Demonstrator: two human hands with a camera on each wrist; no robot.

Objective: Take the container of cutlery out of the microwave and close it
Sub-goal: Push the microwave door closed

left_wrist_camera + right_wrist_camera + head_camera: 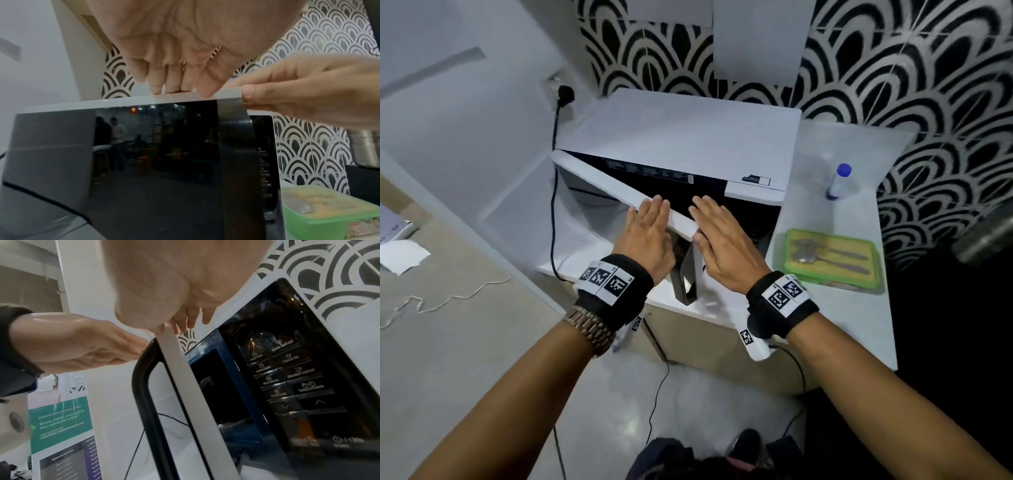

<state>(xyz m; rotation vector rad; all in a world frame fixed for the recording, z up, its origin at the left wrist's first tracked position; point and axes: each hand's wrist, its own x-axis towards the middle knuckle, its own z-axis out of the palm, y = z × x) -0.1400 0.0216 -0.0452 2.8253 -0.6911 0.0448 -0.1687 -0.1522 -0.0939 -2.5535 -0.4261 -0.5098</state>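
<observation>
The white microwave (681,137) stands on the counter with its dark-glass door (602,181) swung partly open. My left hand (650,233) lies flat on the door's top edge near its free end, fingers straight; in the left wrist view its fingertips (174,84) rest on that edge. My right hand (719,240) is at the door's free corner, fingers extended, thumb (160,329) touching the edge. The cutlery container (828,260), clear with a green lid and spoons inside, sits on the counter right of the microwave, also seen in the left wrist view (329,211).
A blue-capped bottle (839,181) stands behind the container. A black power cable (554,205) runs down the microwave's left side from a wall plug. A steel vessel (983,240) is at the far right. The microwave's control panel (287,378) faces the door's free edge.
</observation>
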